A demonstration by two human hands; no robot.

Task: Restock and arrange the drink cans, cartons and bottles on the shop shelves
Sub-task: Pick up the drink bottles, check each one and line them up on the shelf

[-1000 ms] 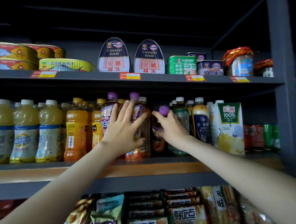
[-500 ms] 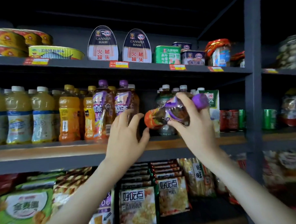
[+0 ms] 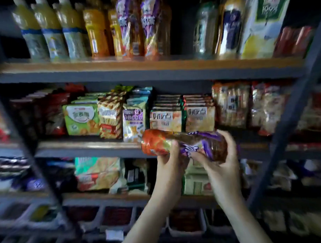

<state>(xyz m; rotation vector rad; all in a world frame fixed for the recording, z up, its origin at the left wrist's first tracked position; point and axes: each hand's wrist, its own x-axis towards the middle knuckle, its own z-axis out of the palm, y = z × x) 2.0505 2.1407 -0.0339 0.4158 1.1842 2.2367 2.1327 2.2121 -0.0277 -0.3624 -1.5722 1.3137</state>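
Both hands gripped the purple-labelled plastic bottle with an orange base. The left hand held it from below near the orange end, thumb curled up over the front. The right hand wrapped the opposite end, fingers over the top. The bottle lay on its side, base to the left, held near, in front of the grey shelf of snack packets. Above, the wood-edged drink shelf carried upright yellow and orange drink bottles and a white and green juice carton at the right.
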